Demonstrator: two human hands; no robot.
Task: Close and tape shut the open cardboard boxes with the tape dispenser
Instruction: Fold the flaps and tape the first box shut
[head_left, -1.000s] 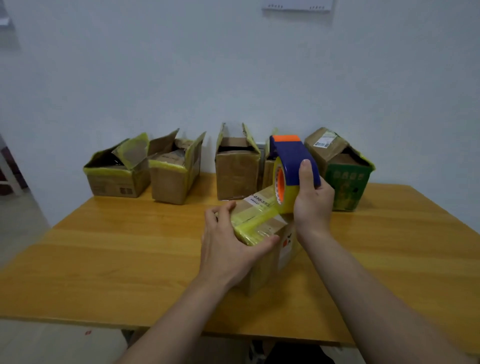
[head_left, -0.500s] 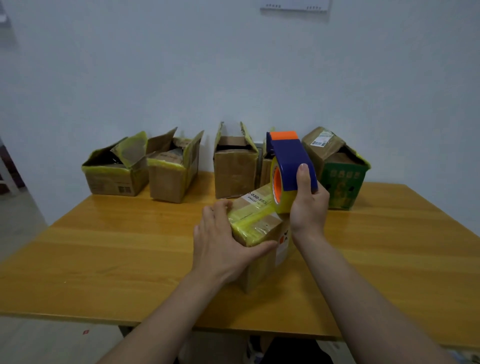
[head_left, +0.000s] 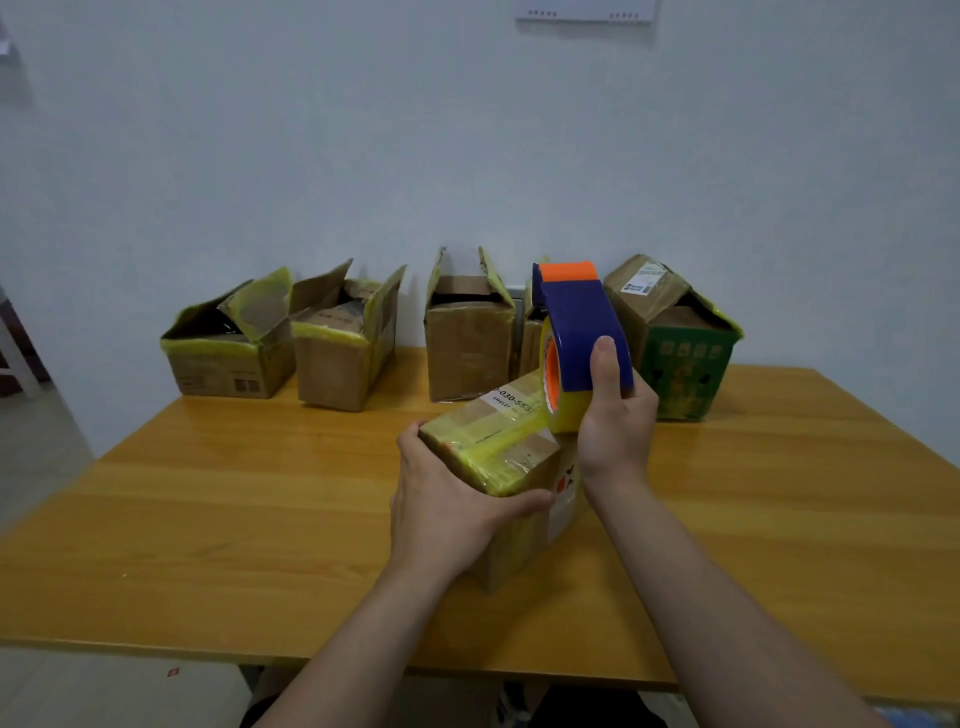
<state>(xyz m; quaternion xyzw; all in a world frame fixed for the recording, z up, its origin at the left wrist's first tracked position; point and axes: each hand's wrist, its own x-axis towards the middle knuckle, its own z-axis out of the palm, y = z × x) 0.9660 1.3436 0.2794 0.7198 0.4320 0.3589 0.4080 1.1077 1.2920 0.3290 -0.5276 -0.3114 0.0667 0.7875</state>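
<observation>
A small cardboard box with its flaps down and yellowish tape across the top stands in the middle of the wooden table. My left hand grips its near left corner, thumb along the front edge. My right hand holds the blue and orange tape dispenser upright, and its yellow tape roll touches the box top at the far right end. A strip of tape runs from the roll along the lid.
Along the wall stand several open boxes: a low one with taped flaps, a tilted one, a tall one, a narrow one mostly hidden behind the dispenser, and a green printed one at the right.
My left hand has slid a little toward me on the box. The dispenser has stayed at the far end of the lid, almost still.
</observation>
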